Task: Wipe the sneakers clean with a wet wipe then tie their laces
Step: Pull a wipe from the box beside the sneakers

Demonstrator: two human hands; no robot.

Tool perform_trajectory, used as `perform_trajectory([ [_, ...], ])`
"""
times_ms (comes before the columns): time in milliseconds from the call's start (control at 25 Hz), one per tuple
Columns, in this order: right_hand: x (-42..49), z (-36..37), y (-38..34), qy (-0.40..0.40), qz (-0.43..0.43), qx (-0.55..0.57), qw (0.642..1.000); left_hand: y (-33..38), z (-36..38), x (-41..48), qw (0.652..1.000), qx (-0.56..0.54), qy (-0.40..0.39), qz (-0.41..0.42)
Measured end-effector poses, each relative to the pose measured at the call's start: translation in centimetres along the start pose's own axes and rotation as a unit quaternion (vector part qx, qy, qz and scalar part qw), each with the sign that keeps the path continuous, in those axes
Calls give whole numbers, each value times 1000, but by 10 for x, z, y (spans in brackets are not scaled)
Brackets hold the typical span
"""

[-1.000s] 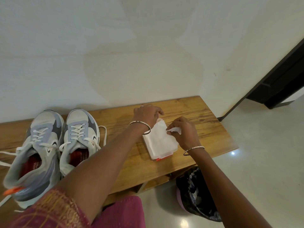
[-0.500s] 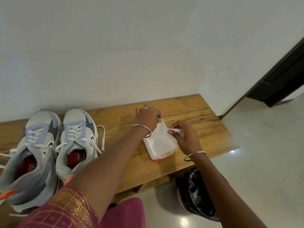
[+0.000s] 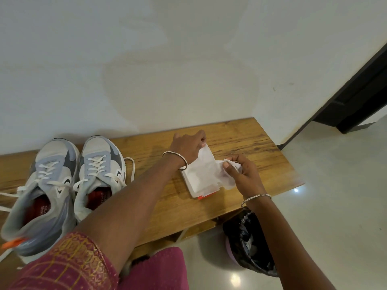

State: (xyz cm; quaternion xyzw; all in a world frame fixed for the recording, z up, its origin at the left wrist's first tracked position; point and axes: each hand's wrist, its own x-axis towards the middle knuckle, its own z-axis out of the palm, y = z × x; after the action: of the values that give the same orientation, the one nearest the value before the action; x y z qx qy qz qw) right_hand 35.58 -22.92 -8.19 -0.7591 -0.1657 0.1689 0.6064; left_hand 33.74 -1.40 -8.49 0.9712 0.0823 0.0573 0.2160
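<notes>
The right hand (image 3: 240,174) pinches a wet wipe (image 3: 227,174) between thumb and fingertips, partly drawn out of the white pack (image 3: 201,181) lying on the tabletop (image 3: 251,143). The left hand (image 3: 186,147) grips the pack's far end, fingers curled on its raised flap. To do this well, I would judge she should keep the pack pinned flat and draw the wipe out sideways in one steady pull, so the next sheet does not trail after it. The two sneakers (image 3: 69,185) stand side by side well to the left of the pack, laces loose. A lined bin (image 3: 251,245) sits on the floor below the tabletop's edge.
</notes>
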Motion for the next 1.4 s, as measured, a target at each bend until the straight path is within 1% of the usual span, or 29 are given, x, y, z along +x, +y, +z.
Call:
perform_trajectory([
  [80,-1,1,-3,7,17,26,999,1,0,5,999,35,-20,9],
  [200,-4,-5,-6,44,50,64,996,1,8,9,994,104,-36,26],
  [320,-8,-18,-17,61,104,187,975,3,18,8,986,156,-28,53],
  [440,-5,-26,-26,58,127,274,952,4,28,1,983,171,8,70],
  [520,-3,-24,-30,43,153,291,943,2,32,-4,978,187,44,83],
  [600,-6,-18,-32,34,202,306,930,2,34,-10,976,192,71,80],
  [680,-10,-14,-34,32,260,332,906,3,34,-15,979,168,98,59],
  [760,-18,-11,-40,17,297,368,881,6,27,-26,983,113,143,24],
  [880,-37,-3,-59,-3,308,438,845,6,0,-63,981,-36,181,-55],
  [920,-44,1,-64,-15,314,464,828,5,-11,-81,971,-101,197,-91],
  [960,-53,5,-69,-26,324,490,809,3,-21,-101,951,-172,212,-143],
  [1000,-63,12,-73,-39,333,513,790,-1,-33,-124,921,-238,227,-210],
  [1040,-73,21,-77,-47,343,524,778,-5,-44,-146,881,-295,240,-280],
  [1080,-82,32,-80,-49,350,520,778,-10,-54,-169,836,-347,258,-339],
  [1120,-91,45,-83,-47,350,504,788,-15,-64,-189,787,-397,276,-383],
  [1200,-111,76,-90,-42,348,477,806,-27,-84,-220,693,-479,308,-442],
  [1240,-120,92,-94,-37,352,467,811,-35,-91,-229,662,-498,311,-466],
  [1280,-128,106,-97,-32,357,457,814,-44,-95,-234,642,-510,299,-488],
  [1320,-136,119,-101,-29,363,452,815,-53,-100,-237,631,-522,282,-499],
  [1360,-142,130,-105,-26,368,447,815,-61,-103,-238,633,-534,255,-500],
  [1400,-147,140,-108,-22,371,442,817,-68,-109,-240,648,-535,220,-496],
])
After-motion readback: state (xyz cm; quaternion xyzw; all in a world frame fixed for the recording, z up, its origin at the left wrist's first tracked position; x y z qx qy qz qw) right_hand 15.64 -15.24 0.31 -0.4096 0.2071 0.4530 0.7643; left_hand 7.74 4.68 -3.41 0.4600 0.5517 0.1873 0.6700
